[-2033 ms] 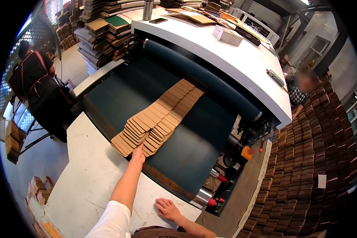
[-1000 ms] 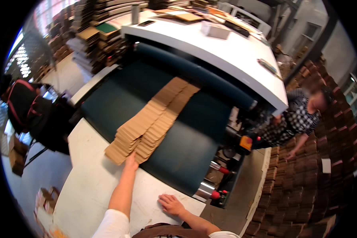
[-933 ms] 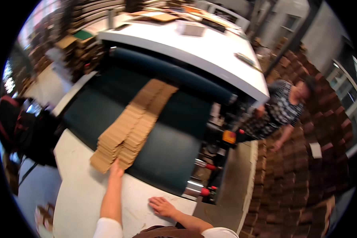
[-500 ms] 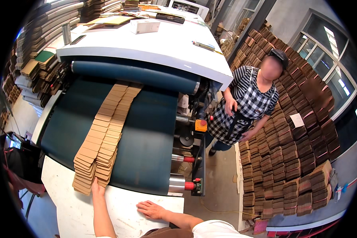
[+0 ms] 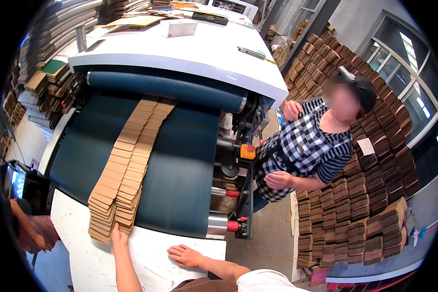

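Two overlapping rows of small brown cardboard pieces [image 5: 124,165] run down a dark blue-green conveyor belt [image 5: 177,180], their near ends fanned over a white table [image 5: 153,248]. At that near end, my left hand [image 5: 119,237] grips the right-hand row, its thumb between the rows and its other fingers partly hidden by the cardboard. My right hand [image 5: 186,256] lies flat on the white table, fingers stretched out and holding nothing.
A dark roller [image 5: 165,90] spans the belt under a white machine cover [image 5: 180,53]. An orange box with a red button [image 5: 247,151] sits at the machine's right side. Beyond stands a co-worker in a checked apron [image 5: 297,155], before tall cardboard stacks [image 5: 345,199]. Another person's arm [image 5: 29,226] shows at left.
The co-worker has come closer to the machine and raised both hands. Another person's arm has appeared at the left edge. My left hand has shifted slightly nearer; my right hand stays in place.
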The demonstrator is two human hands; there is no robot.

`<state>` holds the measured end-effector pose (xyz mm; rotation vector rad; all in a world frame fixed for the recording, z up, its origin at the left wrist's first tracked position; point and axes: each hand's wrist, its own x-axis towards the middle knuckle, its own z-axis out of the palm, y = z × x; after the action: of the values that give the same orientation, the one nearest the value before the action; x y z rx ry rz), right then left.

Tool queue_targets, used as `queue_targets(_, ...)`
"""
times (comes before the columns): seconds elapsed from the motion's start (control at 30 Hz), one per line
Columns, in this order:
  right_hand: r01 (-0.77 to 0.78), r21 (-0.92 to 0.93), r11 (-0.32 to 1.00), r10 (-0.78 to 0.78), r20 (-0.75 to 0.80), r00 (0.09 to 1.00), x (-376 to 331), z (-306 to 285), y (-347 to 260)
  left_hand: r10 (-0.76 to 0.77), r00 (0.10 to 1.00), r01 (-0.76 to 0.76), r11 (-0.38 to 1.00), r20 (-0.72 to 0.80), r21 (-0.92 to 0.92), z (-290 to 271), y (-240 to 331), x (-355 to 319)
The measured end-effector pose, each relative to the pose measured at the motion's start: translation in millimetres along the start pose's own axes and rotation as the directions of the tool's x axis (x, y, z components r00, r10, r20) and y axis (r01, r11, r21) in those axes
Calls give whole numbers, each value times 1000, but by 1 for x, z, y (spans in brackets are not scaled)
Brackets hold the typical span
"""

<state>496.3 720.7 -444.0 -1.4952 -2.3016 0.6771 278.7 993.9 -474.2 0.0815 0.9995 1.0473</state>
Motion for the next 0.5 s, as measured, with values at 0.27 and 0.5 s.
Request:
queue_targets(0.27, -12, 9, 1000, 11, 21, 1000, 2, -16, -2, -10, 1000, 10, 999, 6, -35, -5, 5, -10)
queue_targets(0.5, -20, 24, 1000, 19, 25, 1000, 2, -43, 5, -29, 999, 29, 999, -12, -17, 9, 8, -14)
